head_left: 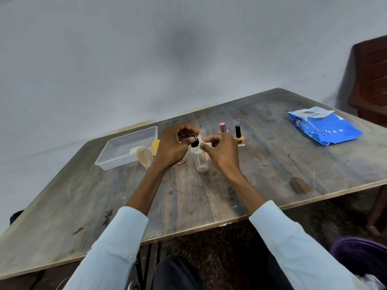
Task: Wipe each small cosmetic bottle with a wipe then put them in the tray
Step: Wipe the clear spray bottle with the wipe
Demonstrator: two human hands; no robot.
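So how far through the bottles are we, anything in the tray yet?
Barely begun, it seems. The clear tray holds no bottle that I can make out. In hand: the left hand pinches a small black-capped bottle while the right hand rubs it with a white wipe. Left: the pink-capped bottle, the yellow bottle and the clear bottle lying on the table.

Worn, stained wood table (209, 195); clear plastic tray (125, 147); glossy blue plastic pack (326, 127)
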